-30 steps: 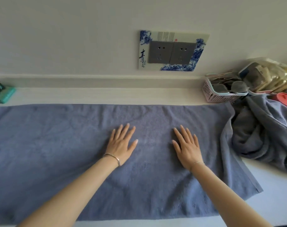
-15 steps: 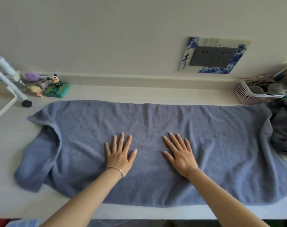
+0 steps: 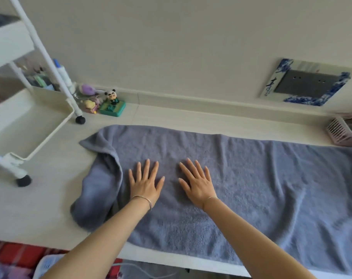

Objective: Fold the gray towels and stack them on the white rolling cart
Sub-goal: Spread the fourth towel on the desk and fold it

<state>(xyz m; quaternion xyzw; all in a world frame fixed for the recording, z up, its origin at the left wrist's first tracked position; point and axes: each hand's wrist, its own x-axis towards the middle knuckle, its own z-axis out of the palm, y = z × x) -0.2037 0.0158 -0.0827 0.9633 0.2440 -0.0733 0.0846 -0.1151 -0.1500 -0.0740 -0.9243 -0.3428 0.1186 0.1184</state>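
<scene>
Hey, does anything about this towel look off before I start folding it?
Yes. The gray towel's left end is flipped over onto itself in a bunched flap instead of lying flat, just left of your left hand. Wrinkles also run through the cloth to the right of your right hand. Both palms lie flat on it.
</scene>
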